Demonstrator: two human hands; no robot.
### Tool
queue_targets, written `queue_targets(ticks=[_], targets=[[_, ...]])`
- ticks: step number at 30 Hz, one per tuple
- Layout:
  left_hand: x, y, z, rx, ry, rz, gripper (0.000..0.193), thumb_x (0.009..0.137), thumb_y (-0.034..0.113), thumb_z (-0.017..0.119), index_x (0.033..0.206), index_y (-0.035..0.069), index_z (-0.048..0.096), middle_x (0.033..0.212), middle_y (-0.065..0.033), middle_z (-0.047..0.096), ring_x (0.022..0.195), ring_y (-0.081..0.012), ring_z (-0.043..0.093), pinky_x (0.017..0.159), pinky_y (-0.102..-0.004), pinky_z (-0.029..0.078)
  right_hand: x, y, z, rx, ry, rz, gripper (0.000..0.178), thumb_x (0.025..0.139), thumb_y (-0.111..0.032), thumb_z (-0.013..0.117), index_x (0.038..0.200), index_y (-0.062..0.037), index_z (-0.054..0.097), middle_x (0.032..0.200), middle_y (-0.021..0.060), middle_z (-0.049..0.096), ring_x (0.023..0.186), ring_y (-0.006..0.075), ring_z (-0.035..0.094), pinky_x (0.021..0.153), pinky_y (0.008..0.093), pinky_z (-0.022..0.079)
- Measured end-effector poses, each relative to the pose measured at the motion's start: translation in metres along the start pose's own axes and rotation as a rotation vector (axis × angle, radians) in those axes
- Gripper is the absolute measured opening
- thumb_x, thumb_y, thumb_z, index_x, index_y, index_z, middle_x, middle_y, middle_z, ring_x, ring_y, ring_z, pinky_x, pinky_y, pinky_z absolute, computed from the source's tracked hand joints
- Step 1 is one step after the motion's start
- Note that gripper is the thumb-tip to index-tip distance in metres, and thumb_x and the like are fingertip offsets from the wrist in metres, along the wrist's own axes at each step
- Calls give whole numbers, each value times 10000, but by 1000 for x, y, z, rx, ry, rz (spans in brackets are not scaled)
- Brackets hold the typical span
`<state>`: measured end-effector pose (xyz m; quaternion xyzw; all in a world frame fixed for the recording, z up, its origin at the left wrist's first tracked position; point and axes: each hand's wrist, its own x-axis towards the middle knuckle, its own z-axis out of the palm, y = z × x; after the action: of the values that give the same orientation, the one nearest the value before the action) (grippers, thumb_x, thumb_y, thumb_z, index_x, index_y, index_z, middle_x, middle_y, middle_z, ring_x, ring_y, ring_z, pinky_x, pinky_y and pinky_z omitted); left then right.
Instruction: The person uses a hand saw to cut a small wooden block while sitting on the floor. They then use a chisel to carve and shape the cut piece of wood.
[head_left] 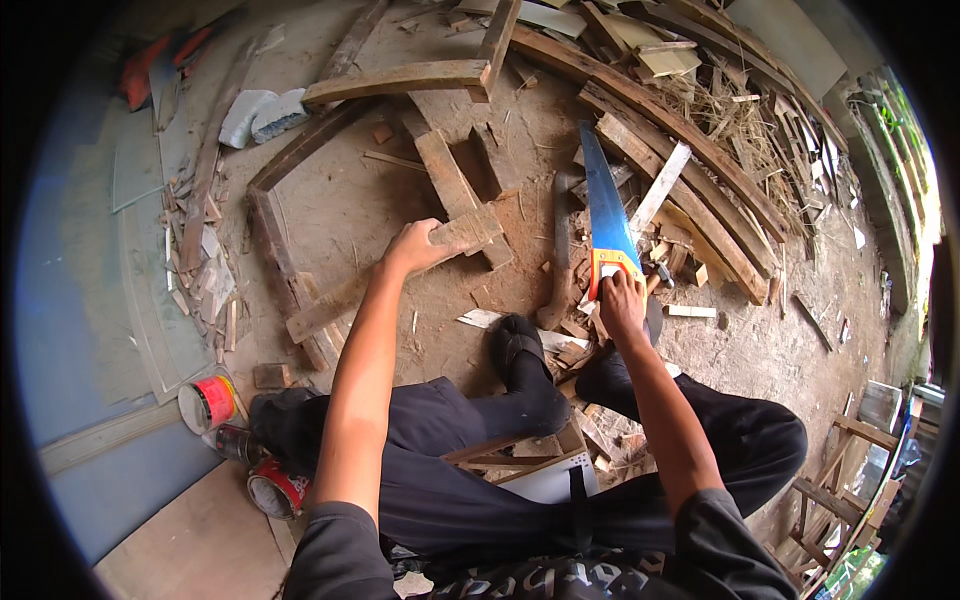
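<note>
My left hand [412,248] is closed around a wooden plank [468,231], which slants across other timber on the ground. The plank's far right end rests over a second board [445,170] that runs away from me. In my right hand [623,300] is a handsaw [606,200] with a blue blade and an orange and yellow handle. The blade points away from me, apart from the plank, beside a pile of long beams. My fingers wrap the saw's grip and hide part of it.
A bent wooden frame [270,225] lies left of the plank. Long beams [690,120] and scraps are heaped at the far right. Paint cans [207,403] stand at lower left. A hammer head [664,274] shows beside my right hand. My feet rest among offcuts.
</note>
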<state>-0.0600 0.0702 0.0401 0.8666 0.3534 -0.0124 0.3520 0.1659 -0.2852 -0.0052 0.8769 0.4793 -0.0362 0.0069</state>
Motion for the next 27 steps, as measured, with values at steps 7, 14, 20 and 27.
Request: queue_targets(ticks=[7, 14, 20, 27], targets=[[-41, 22, -19, 118, 385, 183, 563, 736, 225, 842, 1104, 18, 469, 994, -245, 657, 949, -470, 655, 787, -521, 518, 4, -65, 35, 290, 324, -53, 420, 895, -128, 581, 1254, 84, 530, 1203, 253, 553, 1100, 430, 560, 974, 502, 466], [-95, 68, -74, 21, 332, 34, 811, 739, 281, 872, 1380, 43, 436, 1247, -262, 611, 1191, -437, 601, 989, -486, 503, 39, -98, 78, 153, 275, 231, 444, 921, -140, 588, 1270, 120, 502, 1153, 283, 572, 1075, 408, 605, 936, 440, 510], [-160, 76, -140, 53, 666, 133, 1031, 561, 483, 975, 1344, 11, 498, 1274, -243, 592, 1176, -421, 605, 958, -485, 522, 47, -92, 84, 599, 96, 230, 263, 650, -199, 756, 829, -24, 676, 792, 208, 608, 835, 381, 648, 759, 483, 523], [-191, 116, -145, -10, 1073, 308, 1005, 589, 389, 997, 1333, -26, 463, 1178, -219, 623, 1095, -386, 648, 883, -461, 551, 105, -111, -23, 858, 428, 270, 450, 767, -220, 753, 1054, 61, 549, 930, 242, 641, 812, 439, 670, 737, 534, 547]])
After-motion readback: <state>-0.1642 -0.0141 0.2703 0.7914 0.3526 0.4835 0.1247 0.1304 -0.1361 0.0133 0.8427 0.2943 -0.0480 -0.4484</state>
